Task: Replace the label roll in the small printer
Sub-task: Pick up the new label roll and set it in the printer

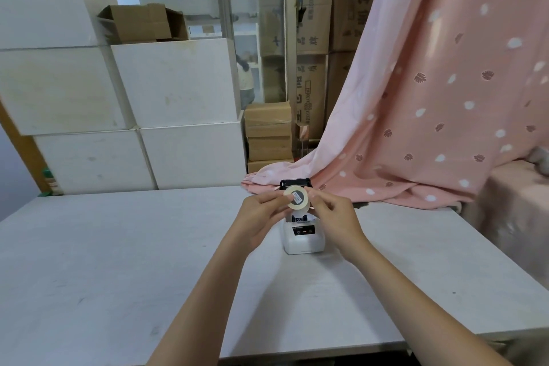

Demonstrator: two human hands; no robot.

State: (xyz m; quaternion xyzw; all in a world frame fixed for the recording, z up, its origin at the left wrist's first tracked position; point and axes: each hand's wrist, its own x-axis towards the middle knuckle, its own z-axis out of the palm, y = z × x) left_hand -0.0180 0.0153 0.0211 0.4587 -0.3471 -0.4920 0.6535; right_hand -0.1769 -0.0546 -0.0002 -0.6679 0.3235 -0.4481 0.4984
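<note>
Item: small round label roll (296, 197) of pale cream paper with a dark core, one flat face turned toward the camera. It is held in the air above the printer, just in front of the raised lid.

Item: small white plastic box-shaped printer (303, 237), stood on the pale grey tabletop (118, 261) near the far edge. A dark panel is seen on its front face. Its black lid (294, 182) is raised at the back, and the compartment beneath is partly hidden by the roll and the fingers.

Left hand (261, 217): curled, with thumb and fingertips pinched on the left rim of the roll. The palm is turned inward.

Right hand (334, 218): curled likewise, with thumb and fingertips closed on the right rim of the roll. The roll is thus gripped from both sides between the two hands. Both forearms are bare and are extended from the lower edge of the view.

Surroundings: a pink cloth (430, 98) printed with white and dark leaf shapes is draped at the right, its hem lying on the table behind the printer. White boxes (166, 83) are stacked at the left. Brown cardboard cartons (269, 128) are piled behind the table at the centre.
</note>
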